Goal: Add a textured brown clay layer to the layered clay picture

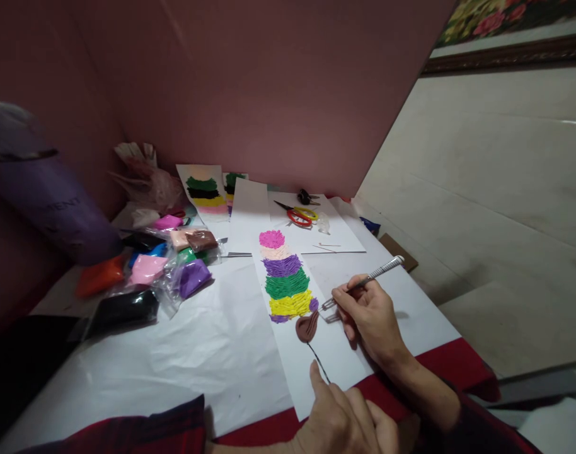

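A slim, silver, pen-like craft tool [375,271] is pinched in my right hand [370,318]; its tip, whose exact shape I cannot make out, is just by a brown clay shape [305,329] with grooves on its right side. The clay lies on a white paper strip [288,359], below textured bands of yellow, green, purple, pale peach and pink. A thin dark line [320,360] runs down from the brown shape. My left hand [347,419] rests low on the strip, index finger stretched out beside that line, the other fingers loosely bent and holding nothing visible.
Several bags of coloured clay [193,277] lie at the left, near a large purple bottle [46,189]. Scissors [302,215] sit on white sheets at the back. Banded cards [203,195] lean by the pink wall. The table's red edge [462,366] is at the right.
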`<state>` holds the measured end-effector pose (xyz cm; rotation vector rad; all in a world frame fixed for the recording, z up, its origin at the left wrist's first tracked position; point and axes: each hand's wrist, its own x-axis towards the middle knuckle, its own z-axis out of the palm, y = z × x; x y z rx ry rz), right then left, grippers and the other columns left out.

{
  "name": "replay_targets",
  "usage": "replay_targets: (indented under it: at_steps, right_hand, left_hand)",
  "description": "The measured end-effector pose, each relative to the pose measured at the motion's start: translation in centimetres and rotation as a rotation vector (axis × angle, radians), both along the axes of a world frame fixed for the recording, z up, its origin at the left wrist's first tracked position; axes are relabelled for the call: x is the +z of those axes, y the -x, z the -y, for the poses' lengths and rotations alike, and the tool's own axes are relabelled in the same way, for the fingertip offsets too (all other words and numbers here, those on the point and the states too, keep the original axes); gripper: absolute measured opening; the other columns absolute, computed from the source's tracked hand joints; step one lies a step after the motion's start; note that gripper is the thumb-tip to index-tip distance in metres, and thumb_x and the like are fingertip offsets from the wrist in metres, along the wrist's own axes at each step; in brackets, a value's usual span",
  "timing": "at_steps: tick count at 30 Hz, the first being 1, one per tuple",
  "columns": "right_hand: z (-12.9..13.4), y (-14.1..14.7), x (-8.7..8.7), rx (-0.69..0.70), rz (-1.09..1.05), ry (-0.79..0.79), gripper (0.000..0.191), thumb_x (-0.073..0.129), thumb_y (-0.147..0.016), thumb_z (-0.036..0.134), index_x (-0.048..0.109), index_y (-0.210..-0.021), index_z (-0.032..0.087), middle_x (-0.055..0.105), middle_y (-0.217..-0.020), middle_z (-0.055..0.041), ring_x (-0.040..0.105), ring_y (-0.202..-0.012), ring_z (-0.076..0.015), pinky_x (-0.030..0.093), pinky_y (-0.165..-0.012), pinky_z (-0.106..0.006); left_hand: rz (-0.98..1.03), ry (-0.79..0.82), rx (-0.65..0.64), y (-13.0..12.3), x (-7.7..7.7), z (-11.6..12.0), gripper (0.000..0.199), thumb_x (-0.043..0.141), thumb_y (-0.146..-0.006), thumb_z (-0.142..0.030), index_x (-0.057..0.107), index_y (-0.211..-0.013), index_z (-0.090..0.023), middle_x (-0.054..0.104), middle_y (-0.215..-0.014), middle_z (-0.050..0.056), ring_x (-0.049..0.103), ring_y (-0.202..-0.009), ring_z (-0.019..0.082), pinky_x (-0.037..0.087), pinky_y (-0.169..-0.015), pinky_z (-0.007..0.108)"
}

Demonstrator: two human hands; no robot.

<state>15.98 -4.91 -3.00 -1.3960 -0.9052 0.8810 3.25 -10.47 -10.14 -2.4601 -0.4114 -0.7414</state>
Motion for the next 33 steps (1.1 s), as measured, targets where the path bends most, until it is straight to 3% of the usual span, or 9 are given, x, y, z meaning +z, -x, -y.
replay_targets:
  at_steps: [5, 8, 10, 19, 33]
  right_hand:
    - [0.8, 0.9, -0.7, 0.076, 0.050, -0.080, 0.034, 0.075, -0.078, 0.038, 0.046, -0.083, 0.022, 0.061, -0.067, 0.0051, 0.045, -0.031, -0.0038, 0.034, -0.028, -0.016]
    - [0.9, 1.2, -1.3, 0.100, 0.110, -0.117, 0.029, 0.075, -0.079, 0.037, 0.050, -0.083, 0.022, 0.065, -0.073, 0.0008, 0.064, -0.054, -0.0124, 0.054, -0.048, -0.023]
    - [0.9, 1.2, -1.5, 0.121, 0.164, -0.109, 0.026, 0.073, -0.080, 0.039, 0.053, -0.083, 0.022, 0.067, -0.072, -0.0008, 0.069, -0.063, -0.0173, 0.058, -0.058, -0.029]
    - [0.8, 1.5, -1.2, 0.207, 0.249, -0.075, 0.022, 0.065, -0.084, 0.040, 0.052, -0.085, 0.022, 0.070, -0.070, -0.0031, 0.071, -0.064, -0.0200, 0.059, -0.062, -0.035]
    - [0.5, 1.0, -1.5, 0.126, 0.378, -0.032, 0.021, 0.067, -0.082, 0.034, 0.051, -0.085, 0.021, 0.066, -0.069, -0.0014, 0.067, -0.063, -0.0184, 0.055, -0.061, -0.033]
  left_hand:
    - [0.031, -0.022, 0.003, -0.3, -0.8, 0.0, 0.008, 0.057, -0.084, -0.013, 0.054, -0.078, -0.017, 0.058, -0.052, -0.005, 0.054, -0.042, 0.012, 0.056, -0.085, 0.057]
    - [0.036, -0.028, 0.007, -0.4, -1.1, 0.0, 0.010, 0.055, -0.085, -0.012, 0.054, -0.077, -0.017, 0.057, -0.052, -0.007, 0.053, -0.042, 0.011, 0.053, -0.091, 0.058]
    - [0.039, -0.031, 0.007, -0.4, -1.2, 0.0, 0.011, 0.055, -0.085, -0.010, 0.054, -0.076, -0.017, 0.055, -0.051, -0.007, 0.052, -0.041, 0.010, 0.052, -0.092, 0.059]
    - [0.012, -0.023, 0.000, -0.4, -1.0, -0.1, 0.014, 0.065, -0.082, -0.012, 0.055, -0.073, -0.017, 0.053, -0.047, -0.008, 0.051, -0.039, 0.010, 0.054, -0.090, 0.058]
    - [0.010, -0.007, -0.004, -0.2, -1.0, 0.0, 0.011, 0.063, -0.083, -0.016, 0.055, -0.076, -0.016, 0.057, -0.048, -0.004, 0.055, -0.042, 0.013, 0.057, -0.081, 0.055]
